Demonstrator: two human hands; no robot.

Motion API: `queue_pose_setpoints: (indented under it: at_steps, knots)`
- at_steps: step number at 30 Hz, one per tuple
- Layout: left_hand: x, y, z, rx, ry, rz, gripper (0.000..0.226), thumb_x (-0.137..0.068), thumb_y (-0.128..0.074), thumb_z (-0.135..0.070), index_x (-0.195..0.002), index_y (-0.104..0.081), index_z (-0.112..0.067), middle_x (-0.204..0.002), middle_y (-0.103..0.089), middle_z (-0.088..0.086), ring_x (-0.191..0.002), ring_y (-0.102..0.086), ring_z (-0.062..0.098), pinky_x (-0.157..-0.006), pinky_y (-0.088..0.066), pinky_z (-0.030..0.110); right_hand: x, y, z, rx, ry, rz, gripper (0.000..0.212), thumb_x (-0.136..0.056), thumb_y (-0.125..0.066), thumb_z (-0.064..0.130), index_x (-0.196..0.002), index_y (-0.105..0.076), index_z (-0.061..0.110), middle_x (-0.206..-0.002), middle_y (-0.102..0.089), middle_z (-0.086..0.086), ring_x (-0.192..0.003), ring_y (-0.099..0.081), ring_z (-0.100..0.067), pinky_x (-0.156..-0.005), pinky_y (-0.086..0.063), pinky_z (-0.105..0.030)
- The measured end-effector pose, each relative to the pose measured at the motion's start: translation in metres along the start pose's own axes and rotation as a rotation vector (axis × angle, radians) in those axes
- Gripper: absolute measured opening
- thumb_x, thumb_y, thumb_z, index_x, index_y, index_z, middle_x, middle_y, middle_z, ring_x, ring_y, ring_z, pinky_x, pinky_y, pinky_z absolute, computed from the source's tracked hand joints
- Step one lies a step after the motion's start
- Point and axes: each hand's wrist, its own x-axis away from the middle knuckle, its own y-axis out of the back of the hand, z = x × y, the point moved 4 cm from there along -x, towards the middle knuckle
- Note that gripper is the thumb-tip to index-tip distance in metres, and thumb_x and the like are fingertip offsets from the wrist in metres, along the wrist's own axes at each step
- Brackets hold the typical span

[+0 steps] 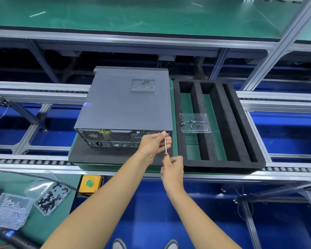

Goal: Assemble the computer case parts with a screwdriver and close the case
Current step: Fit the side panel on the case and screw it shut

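Right hand [172, 169] grips an orange-handled steel screwdriver [166, 147] at the grey metal computer case [126, 103]. Left hand [153, 142] fingers pinch the shaft near its tip, likely steadying it.

Both hands forward, left [153, 141] fingertips pinched, right [172, 167] fingers curled.

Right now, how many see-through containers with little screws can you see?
3: a clear tray inside the black foam holder, and two clear plastic boxes at the bench's lower left. More may be hidden.
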Motion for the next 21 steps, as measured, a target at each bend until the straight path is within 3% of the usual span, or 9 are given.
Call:
queue_pose_setpoints:
  at_steps: [3,7,11,15,21]
  knots:
    - [0.0030,0.0018,0.0001,-0.035,0.023,0.026,0.025,-0.102,-0.061,-0.022,-0.106,-0.072,-0.001,-0.096,-0.077,0.016,-0.089,-0.076,0.023,-0.079,-0.062,0.032,-0.0028,0.0014,-0.0030,0.011,-0.024,-0.008,0.018,-0.098,-0.057,0.021,-0.087,-0.047,0.011,-0.068,-0.059,-0.007,-0.056,-0.047,-0.019,-0.058,-0.039,-0.035]
    - [0.0094,0.0048,0.0017,-0.084,0.076,0.120,0.023,-0.104,-0.057,-0.019,-0.110,-0.072,-0.003,-0.098,-0.077,0.014,-0.091,-0.076,0.022,-0.075,-0.062,0.029,-0.0025,0.0048,-0.0018,-0.072,-0.067,0.010,0.024,-0.099,-0.055,0.021,-0.081,-0.058,0.005,-0.055,-0.062,-0.003,-0.045,-0.045,-0.017,-0.045,-0.035,-0.028]
    - [0.0084,0.0072,-0.0027,-0.109,0.034,0.060,0.015,-0.096,-0.069,-0.014,-0.104,-0.075,-0.003,-0.092,-0.078,0.013,-0.083,-0.076,0.020,-0.074,-0.062,0.030,0.0035,-0.0005,0.0031,-0.129,-0.140,0.087,0.025,-0.097,-0.046,0.018,-0.089,-0.064,0.002,-0.065,-0.068,-0.008,-0.041,-0.048,-0.019,-0.039,-0.033,-0.023]
    - [0.0080,0.0058,-0.0024,-0.125,0.023,-0.015,0.013,-0.092,-0.074,-0.015,-0.098,-0.076,-0.003,-0.083,-0.077,0.011,-0.076,-0.075,0.021,-0.068,-0.062,0.030,0.0052,-0.0031,0.0057,-0.126,-0.099,0.065,0.012,-0.099,-0.056,0.016,-0.096,-0.047,0.008,-0.075,-0.060,-0.009,-0.041,-0.043,-0.015,-0.038,-0.032,-0.023]
    - [0.0095,0.0024,-0.0040,-0.129,0.019,-0.046,0.012,-0.092,-0.075,-0.016,-0.093,-0.076,-0.004,-0.078,-0.076,0.010,-0.071,-0.073,0.018,-0.065,-0.062,0.031,0.0029,0.0001,0.0045,-0.127,-0.140,0.037,0.017,-0.098,-0.057,0.018,-0.090,-0.057,0.003,-0.065,-0.069,-0.008,-0.040,-0.054,-0.017,-0.037,-0.032,-0.023]
